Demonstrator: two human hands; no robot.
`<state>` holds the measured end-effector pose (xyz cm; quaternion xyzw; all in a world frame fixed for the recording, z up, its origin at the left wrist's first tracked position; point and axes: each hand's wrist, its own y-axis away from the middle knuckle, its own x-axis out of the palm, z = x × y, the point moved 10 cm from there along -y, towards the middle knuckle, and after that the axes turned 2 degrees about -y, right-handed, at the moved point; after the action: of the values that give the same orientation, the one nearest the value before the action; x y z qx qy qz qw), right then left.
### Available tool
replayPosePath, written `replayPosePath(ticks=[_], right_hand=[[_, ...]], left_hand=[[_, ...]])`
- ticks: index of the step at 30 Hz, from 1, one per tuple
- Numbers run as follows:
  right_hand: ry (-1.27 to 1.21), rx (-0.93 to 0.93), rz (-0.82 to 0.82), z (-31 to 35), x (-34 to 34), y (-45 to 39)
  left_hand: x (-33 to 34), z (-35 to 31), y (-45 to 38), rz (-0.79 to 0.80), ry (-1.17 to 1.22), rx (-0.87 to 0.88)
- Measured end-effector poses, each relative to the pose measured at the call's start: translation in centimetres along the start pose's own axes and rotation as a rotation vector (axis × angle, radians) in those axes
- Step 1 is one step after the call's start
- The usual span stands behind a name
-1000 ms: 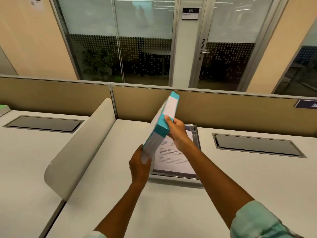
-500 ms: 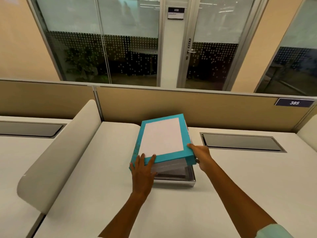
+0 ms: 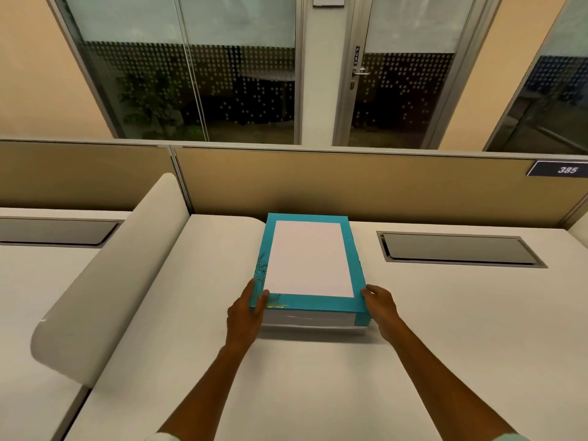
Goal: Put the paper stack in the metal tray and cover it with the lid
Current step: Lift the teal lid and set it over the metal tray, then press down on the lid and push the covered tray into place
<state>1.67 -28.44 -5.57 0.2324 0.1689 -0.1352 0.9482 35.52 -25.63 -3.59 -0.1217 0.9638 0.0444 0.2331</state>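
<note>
I look down at a pale table backed by a tan partition. A teal lid with a large white rectangle on top lies flat near the table's far edge, roughly midway along it. Under the lid's near edge I see a pale, shiny strip, which I take to be the metal tray; the paper stack is hidden, so I cannot tell where it lies. My left hand grips the lid's near left corner, thumb on top, fingers curled against its side. My right hand is pressed to the near right corner, fingers bent around the lid's side. A curved white divider stands along the table's left edge. A dark recessed panel sits near the far right corner.
</note>
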Motion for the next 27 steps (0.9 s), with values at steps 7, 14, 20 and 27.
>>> replayPosePath(ticks=[7, 14, 20, 27], right_hand=[[0.040, -0.066, -0.020, -0.2, 0.1, 0.7], [0.111, -0.152, -0.004, -0.6, 0.7, 1.2], [0.237, -0.122, 0.012, -1.4, 1.6, 0.7], [0.626, -0.408, -0.102, 1.4, 3.5, 1.1]], left_hand=[[-1.0, 0.5, 0.7, -0.149, 0.089, -0.070], [-0.4, 1.1, 1.2, -0.168, -0.035, -0.120], [0.0, 2.4, 0.2, -0.086, -0.203, -0.143], [3.8, -0.7, -1.6, 0.117, -0.634, 0.215]])
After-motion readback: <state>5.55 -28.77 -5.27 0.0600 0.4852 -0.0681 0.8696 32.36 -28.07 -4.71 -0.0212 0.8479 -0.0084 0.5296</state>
